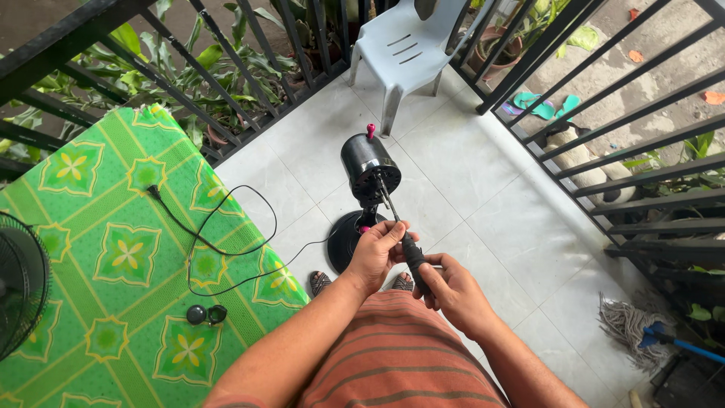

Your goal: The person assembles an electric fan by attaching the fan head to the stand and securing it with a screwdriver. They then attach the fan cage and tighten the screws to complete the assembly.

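A black fan motor head (368, 165) with a pink knob on top stands on its round black base (349, 240) on the tiled floor in front of me. My right hand (455, 293) grips the black handle of a screwdriver (400, 230), whose tip reaches the front of the motor head. My left hand (377, 250) closes around the screwdriver's shaft just above the handle. The fan's black cord (226, 249) runs off to the left onto a green patterned cloth (113, 264).
Two small black caps (206, 314) lie on the green cloth, and a black fan grille (21, 283) sits at its left edge. A white plastic chair (408, 45) stands ahead. Black railings (604, 83) enclose the balcony. A mop (642, 329) lies at right.
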Motion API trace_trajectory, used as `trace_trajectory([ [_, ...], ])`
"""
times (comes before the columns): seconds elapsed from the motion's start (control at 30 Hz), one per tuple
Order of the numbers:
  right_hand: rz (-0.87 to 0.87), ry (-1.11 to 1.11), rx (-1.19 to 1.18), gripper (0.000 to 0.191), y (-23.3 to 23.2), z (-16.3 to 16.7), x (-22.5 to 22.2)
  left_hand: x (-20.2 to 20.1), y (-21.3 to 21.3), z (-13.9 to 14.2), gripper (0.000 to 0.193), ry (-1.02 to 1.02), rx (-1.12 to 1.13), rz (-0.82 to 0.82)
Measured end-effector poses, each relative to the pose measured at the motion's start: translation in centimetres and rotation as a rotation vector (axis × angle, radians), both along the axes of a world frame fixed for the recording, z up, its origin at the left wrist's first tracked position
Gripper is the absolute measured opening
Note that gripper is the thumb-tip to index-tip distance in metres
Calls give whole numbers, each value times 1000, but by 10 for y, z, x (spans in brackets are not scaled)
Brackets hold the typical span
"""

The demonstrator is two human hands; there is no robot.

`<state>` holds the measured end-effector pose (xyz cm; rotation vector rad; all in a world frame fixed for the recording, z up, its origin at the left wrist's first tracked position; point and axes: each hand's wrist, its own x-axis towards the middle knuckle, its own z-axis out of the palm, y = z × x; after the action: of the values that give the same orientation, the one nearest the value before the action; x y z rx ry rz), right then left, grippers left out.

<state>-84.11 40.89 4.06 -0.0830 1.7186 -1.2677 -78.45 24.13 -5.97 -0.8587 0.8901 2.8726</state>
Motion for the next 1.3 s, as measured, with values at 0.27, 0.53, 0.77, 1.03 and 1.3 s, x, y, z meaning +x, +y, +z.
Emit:
trace_trajectory([
  [0.27,100,-34,-93,44,1,-2,-11,-2,7,1,26,70,-14,28],
  [0.53,149,-92,-88,45,3,-4,-17,-1,7,13,29,25,68,88],
  [0.77,240,-82,-87,49,5,-6,-28,-1,11,3,22,42,-20,149],
  [1.03,279,-117,-120,46,-1,-16,-27,0,-2,4,24,-13,60,106],
  [1.3,177,-267,-190,49,2,-14,-28,-29,-54,-9,27,-57,-1343,320],
])
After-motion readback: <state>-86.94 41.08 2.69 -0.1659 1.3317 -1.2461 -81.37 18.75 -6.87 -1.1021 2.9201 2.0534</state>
